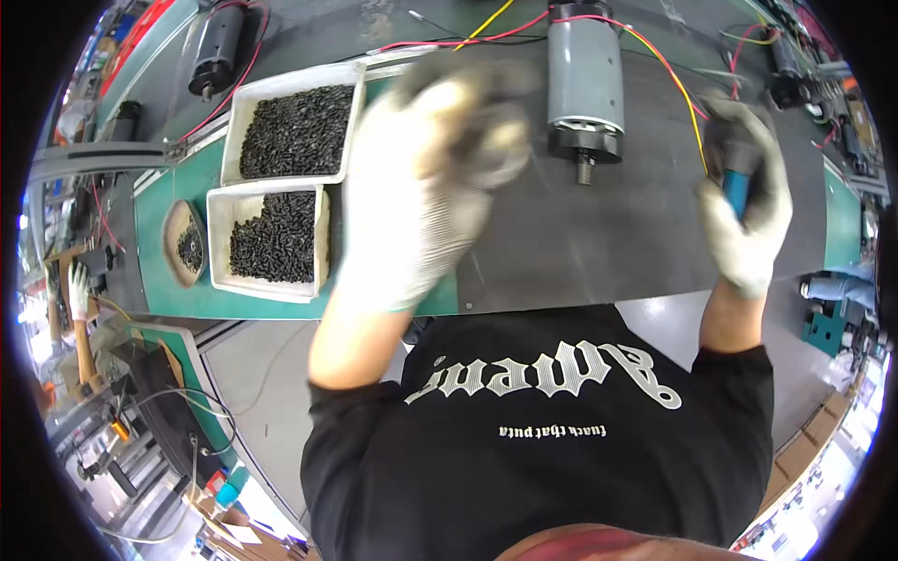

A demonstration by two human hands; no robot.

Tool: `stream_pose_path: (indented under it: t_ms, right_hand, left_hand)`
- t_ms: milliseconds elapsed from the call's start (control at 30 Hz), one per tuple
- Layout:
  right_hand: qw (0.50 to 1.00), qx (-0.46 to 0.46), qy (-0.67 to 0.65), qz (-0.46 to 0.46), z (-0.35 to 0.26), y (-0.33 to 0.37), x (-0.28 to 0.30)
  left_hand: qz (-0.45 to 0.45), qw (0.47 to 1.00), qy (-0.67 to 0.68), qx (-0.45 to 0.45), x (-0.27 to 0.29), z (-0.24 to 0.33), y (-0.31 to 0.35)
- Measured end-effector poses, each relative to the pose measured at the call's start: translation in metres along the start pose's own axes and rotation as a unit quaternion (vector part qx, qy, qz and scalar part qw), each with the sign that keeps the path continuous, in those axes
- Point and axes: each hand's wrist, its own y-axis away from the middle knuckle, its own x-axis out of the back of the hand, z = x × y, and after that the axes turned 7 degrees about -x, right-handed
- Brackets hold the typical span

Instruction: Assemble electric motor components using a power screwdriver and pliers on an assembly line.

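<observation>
My left hand [421,178], in a white glove, is smeared by motion above the bench, between the trays and a grey cylindrical motor [586,79]. Its fingers are too blurred to show whether they hold anything. The motor lies with its threaded shaft toward me; red and yellow wires run from its far end. On the right, my gloved right hand [756,210] is closed round a blue-and-black handheld tool [736,190], whose exact kind is unclear. Beside my left hand, two white trays, a far one [231,140] and a near one [217,257], contain small black screw-like parts.
A small bowl [172,245] with a few parts stands left of the trays. Other motors lie at the far left [218,51] and far right [786,56], with loose wires. A metal bar [103,161] crosses the left side. Another person's gloved hand [79,290] shows at far left.
</observation>
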Motion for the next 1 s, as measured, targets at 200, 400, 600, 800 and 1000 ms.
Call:
stream_pose_path:
  t_ms: [200, 400, 600, 800, 1000]
  right_hand:
    - [0.902, 0.235, 0.362, -0.015, -0.053, -0.033, 0.004]
    - [0.864, 0.233, 0.444, -0.042, -0.084, -0.033, 0.022]
    - [0.867, 0.217, 0.440, -0.092, -0.080, -0.050, 0.025]
    - [0.902, 0.198, 0.382, -0.045, -0.044, -0.069, 0.016]
    - [0.928, -0.325, -0.149, -0.106, 0.116, -0.122, 0.000]
  left_hand:
    - [-0.124, 0.956, 0.262, 0.053, -0.068, -0.005, -0.010]
    - [-0.069, 0.960, 0.261, 0.069, -0.081, -0.007, -0.010]
    - [-0.168, 0.959, 0.227, 0.024, -0.064, -0.019, -0.014]
    - [-0.138, 0.990, 0.020, 0.018, -0.076, -0.014, -0.028]
    - [-0.189, 0.626, -0.651, -0.385, -0.081, -0.093, -0.144]
